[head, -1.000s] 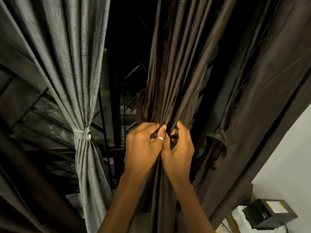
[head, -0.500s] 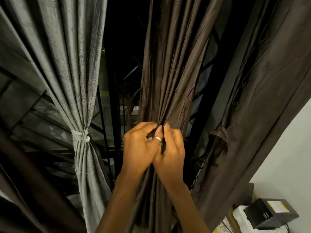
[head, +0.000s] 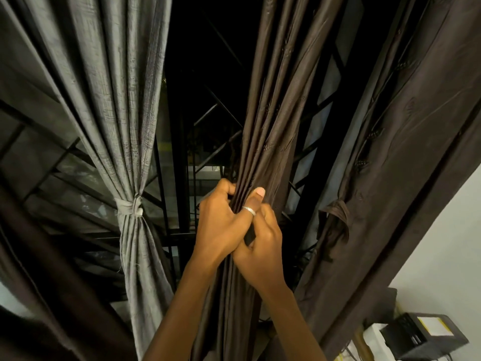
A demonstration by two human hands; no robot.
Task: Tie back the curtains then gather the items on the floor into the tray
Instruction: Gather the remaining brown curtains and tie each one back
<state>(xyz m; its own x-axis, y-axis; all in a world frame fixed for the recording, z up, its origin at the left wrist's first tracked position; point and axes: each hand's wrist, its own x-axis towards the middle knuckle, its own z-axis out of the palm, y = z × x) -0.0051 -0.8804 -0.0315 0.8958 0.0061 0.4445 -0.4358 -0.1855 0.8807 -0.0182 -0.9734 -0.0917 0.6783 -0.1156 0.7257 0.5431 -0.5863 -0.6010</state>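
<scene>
A dark brown curtain [head: 270, 131] hangs in gathered folds at the centre. My left hand [head: 221, 225] grips the bunched folds, its ringed thumb lying across the front. My right hand [head: 263, 246] sits just below and to the right, fingers curled round the same bundle and a dark strip of fabric. A grey curtain [head: 117, 105] on the left is bound at its waist by a grey tie [head: 130, 207]. Another brown curtain [head: 406, 157] hangs at the right with a loose brown tie loop [head: 338, 214]. No tray or floor items are in view.
Black window bars [head: 182, 194] stand behind the curtains, dark outside. A white wall [head: 447, 241] is at the right. A black box with a white and yellow label [head: 426, 334] sits at the lower right.
Both hands have drawn closer together and squeezed the brown folds into a tighter bundle. My left thumb now lies across the front of the fabric.
</scene>
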